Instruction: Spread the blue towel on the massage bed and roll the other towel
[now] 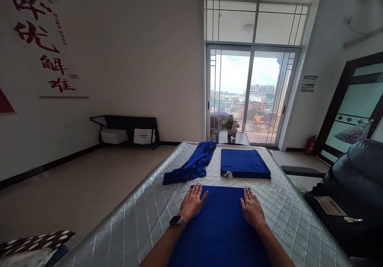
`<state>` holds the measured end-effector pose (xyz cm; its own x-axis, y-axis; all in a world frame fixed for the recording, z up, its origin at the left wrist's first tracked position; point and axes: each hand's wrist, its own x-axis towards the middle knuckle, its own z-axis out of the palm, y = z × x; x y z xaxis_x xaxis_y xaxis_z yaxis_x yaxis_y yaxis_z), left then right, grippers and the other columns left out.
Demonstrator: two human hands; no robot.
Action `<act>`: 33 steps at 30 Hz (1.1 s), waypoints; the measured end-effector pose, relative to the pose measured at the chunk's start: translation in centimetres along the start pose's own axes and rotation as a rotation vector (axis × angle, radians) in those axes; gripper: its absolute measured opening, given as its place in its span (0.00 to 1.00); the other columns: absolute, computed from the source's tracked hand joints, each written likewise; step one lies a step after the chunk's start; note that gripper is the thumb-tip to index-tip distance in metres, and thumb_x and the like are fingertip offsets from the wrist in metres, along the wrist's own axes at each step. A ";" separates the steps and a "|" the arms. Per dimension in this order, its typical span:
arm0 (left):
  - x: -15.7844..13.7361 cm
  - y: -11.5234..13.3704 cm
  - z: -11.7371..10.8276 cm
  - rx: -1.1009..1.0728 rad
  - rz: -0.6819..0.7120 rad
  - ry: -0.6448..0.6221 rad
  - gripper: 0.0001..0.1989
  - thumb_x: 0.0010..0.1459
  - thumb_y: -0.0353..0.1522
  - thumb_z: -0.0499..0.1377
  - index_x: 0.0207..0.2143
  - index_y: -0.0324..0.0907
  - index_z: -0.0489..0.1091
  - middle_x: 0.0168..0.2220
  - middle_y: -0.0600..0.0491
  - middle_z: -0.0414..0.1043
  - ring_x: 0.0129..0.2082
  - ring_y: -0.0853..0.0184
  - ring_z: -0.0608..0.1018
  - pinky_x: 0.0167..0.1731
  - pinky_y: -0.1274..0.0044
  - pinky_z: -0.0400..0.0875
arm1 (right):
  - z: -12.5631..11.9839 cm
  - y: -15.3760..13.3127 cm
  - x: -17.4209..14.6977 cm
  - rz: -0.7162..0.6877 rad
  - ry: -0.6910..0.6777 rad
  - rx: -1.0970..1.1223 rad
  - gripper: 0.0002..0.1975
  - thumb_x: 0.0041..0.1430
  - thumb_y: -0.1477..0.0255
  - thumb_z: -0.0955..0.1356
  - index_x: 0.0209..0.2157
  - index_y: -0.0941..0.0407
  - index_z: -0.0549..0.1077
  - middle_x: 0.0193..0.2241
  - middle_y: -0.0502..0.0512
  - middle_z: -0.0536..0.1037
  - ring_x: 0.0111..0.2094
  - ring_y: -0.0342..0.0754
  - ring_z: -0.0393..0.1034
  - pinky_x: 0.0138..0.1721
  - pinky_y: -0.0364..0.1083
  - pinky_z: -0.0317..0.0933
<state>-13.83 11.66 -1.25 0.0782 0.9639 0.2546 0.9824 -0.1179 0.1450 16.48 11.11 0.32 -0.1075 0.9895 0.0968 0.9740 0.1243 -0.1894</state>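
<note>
A flat blue cloth (pixel 223 227) lies spread in front of me on the silver quilted mattress (pixel 143 219). My left hand (pixel 193 203), with a watch (pixel 177 221) at its wrist, rests flat on the cloth's far left corner. On the far right corner lies my right hand (pixel 251 207), fingers stretched out. Just beyond sits a neatly folded stack of blue cloth (pixel 243 162) with a small white tag (pixel 229 175) showing. A crumpled blue cloth (pixel 194 163) lies to the left of that stack. The near end of the spread cloth is out of the frame.
Past the mattress's far edge stands a small table (pixel 231 138) with a potted plant (pixel 229 124) and a bottle (pixel 233 130). A dark armchair (pixel 350 191) is at the right. A black rack (pixel 128 123) with white boxes stands by the wall; a polka-dot fabric (pixel 38 239) is at lower left.
</note>
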 end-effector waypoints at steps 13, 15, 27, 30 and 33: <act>-0.1 -0.6 0.3 -0.007 -0.049 0.060 0.40 0.66 0.53 0.33 0.66 0.34 0.56 0.68 0.40 0.56 0.68 0.54 0.57 0.66 0.60 0.53 | -0.5 -0.8 0.0 0.031 -0.050 -0.034 0.34 0.67 0.61 0.49 0.69 0.63 0.47 0.70 0.57 0.46 0.71 0.47 0.36 0.68 0.50 0.32; -0.2 -0.6 0.1 -0.012 -0.050 0.066 0.40 0.67 0.53 0.33 0.66 0.33 0.56 0.68 0.40 0.56 0.68 0.54 0.58 0.66 0.60 0.52 | -0.8 -1.0 -0.1 0.034 -0.058 -0.043 0.34 0.67 0.61 0.49 0.69 0.64 0.47 0.70 0.58 0.46 0.71 0.47 0.36 0.68 0.50 0.32; -0.5 -0.6 -0.2 -0.004 -0.024 0.077 0.41 0.66 0.54 0.35 0.65 0.31 0.57 0.67 0.38 0.56 0.68 0.53 0.59 0.65 0.61 0.55 | -1.8 -1.5 -3.0 -0.007 -0.076 -0.040 0.33 0.68 0.61 0.50 0.69 0.63 0.48 0.70 0.58 0.47 0.71 0.48 0.36 0.68 0.52 0.34; -0.4 -0.7 -0.1 0.006 -0.017 0.073 0.41 0.66 0.54 0.35 0.65 0.32 0.58 0.67 0.39 0.57 0.68 0.54 0.59 0.65 0.62 0.55 | -1.2 -1.4 -3.5 0.001 -0.060 -0.022 0.33 0.69 0.62 0.49 0.69 0.63 0.46 0.70 0.58 0.46 0.71 0.48 0.35 0.68 0.52 0.34; -0.3 -0.7 -0.3 0.020 -0.020 0.078 0.40 0.66 0.53 0.36 0.66 0.33 0.57 0.67 0.39 0.57 0.68 0.53 0.58 0.66 0.60 0.54 | -1.0 -1.3 -3.7 0.006 -0.045 -0.001 0.33 0.69 0.62 0.49 0.69 0.62 0.45 0.71 0.57 0.45 0.71 0.47 0.34 0.68 0.52 0.34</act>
<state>-14.63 11.37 -1.13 0.0459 0.9444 0.3255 0.9868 -0.0934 0.1320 15.82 7.25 1.22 -0.1104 0.9926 0.0512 0.9748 0.1182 -0.1894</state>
